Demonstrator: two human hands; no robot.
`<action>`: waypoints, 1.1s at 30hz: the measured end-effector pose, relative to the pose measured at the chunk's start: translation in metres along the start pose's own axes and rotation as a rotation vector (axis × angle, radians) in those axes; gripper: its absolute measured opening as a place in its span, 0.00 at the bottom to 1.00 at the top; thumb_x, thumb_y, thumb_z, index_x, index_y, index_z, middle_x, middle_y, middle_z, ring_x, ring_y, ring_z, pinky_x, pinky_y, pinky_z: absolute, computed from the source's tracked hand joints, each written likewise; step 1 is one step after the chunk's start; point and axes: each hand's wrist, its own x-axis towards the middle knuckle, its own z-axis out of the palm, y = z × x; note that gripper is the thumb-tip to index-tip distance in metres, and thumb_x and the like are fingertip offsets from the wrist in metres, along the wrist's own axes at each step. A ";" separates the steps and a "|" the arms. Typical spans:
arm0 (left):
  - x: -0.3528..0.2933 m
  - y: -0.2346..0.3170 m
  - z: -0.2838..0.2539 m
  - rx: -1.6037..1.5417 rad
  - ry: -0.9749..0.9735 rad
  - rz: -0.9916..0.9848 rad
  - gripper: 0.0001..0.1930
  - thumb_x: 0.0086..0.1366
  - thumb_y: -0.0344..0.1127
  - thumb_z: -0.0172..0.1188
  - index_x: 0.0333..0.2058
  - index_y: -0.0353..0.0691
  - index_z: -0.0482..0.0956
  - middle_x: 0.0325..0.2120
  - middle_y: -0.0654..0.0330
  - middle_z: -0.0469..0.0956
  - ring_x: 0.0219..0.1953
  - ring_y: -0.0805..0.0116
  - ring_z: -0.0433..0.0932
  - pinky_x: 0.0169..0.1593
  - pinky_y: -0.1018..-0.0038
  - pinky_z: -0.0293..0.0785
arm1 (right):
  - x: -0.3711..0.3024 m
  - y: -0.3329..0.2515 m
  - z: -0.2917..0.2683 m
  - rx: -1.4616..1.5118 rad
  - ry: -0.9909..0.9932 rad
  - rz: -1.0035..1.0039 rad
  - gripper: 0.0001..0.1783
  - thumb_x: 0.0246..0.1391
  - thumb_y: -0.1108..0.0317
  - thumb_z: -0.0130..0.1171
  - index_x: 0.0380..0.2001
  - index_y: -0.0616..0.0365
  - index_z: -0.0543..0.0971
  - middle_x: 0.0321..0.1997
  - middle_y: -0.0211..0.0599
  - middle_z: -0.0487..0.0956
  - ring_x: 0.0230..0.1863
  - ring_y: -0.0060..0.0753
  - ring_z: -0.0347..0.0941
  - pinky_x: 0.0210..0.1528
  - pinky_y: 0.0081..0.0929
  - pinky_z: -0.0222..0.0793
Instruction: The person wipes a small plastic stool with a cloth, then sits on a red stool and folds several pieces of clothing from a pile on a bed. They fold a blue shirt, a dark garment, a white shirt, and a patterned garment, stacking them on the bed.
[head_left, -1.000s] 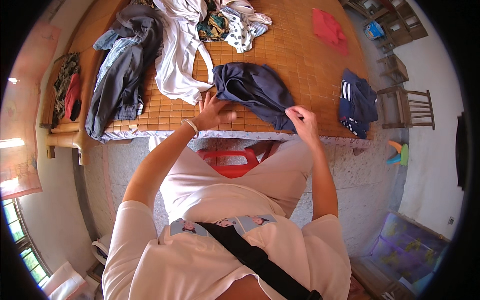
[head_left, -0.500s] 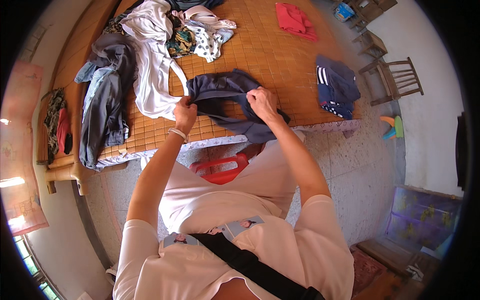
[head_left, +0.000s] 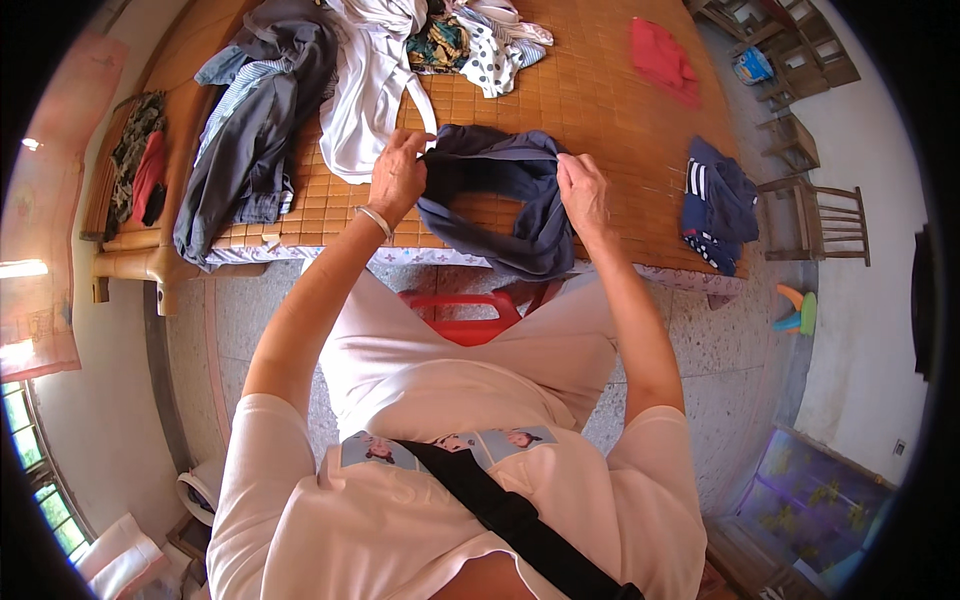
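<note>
A dark navy garment (head_left: 545, 252) is stretched into a wide ring over the near edge of the mat-covered bed; its exact kind is unclear. My left hand (head_left: 399, 180) pinches its left rim, a bracelet on the wrist. On the opposite side, my right hand (head_left: 585, 192) grips the rim between thumb and fingers. Through the opening, dark inner fabric and some of the brown mat show. Just beyond my left hand lies a crumpled white garment (head_left: 362, 115), its strap reaching toward my fingers.
Dark grey clothes (head_left: 262, 130) and a polka-dot piece (head_left: 492, 66) lie heaped on the bed (head_left: 590, 110). Folded navy clothes (head_left: 722, 200) and a red garment (head_left: 662, 62) rest at the right. A red stool (head_left: 465, 328) is between my legs; a wooden chair (head_left: 825, 225) stands rightward.
My hands have spread farther apart, the right one shifting along the rim. The navy garment has gone from bunched and slanted to an open ring. The whole view has shifted slightly.
</note>
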 end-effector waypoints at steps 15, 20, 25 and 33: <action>-0.004 -0.028 0.001 0.138 -0.155 -0.103 0.16 0.53 0.28 0.58 0.42 0.46 0.75 0.39 0.54 0.71 0.45 0.53 0.70 0.47 0.62 0.68 | 0.016 -0.001 -0.009 0.099 -0.077 0.169 0.08 0.51 0.67 0.56 0.36 0.54 0.78 0.34 0.48 0.78 0.36 0.55 0.74 0.36 0.43 0.70; 0.006 0.020 0.002 0.128 -0.090 0.192 0.25 0.50 0.30 0.63 0.49 0.47 0.71 0.40 0.56 0.71 0.45 0.55 0.70 0.49 0.65 0.68 | 0.048 -0.055 -0.029 0.309 -0.023 -0.059 0.12 0.49 0.74 0.56 0.39 0.57 0.79 0.37 0.46 0.79 0.37 0.47 0.77 0.37 0.34 0.72; 0.012 0.024 0.022 -0.063 -0.127 0.096 0.15 0.53 0.32 0.61 0.41 0.41 0.77 0.35 0.49 0.77 0.36 0.52 0.78 0.41 0.64 0.73 | 0.055 -0.073 -0.035 0.282 -0.076 -0.069 0.13 0.48 0.74 0.57 0.40 0.56 0.77 0.36 0.45 0.79 0.38 0.49 0.76 0.38 0.37 0.72; 0.031 0.052 -0.037 -1.128 -0.373 -0.526 0.11 0.65 0.32 0.49 0.41 0.32 0.76 0.37 0.58 0.79 0.37 0.65 0.78 0.48 0.73 0.71 | 0.023 -0.010 -0.006 -0.206 -0.315 0.301 0.14 0.45 0.75 0.56 0.39 0.57 0.74 0.39 0.48 0.76 0.43 0.55 0.72 0.43 0.46 0.68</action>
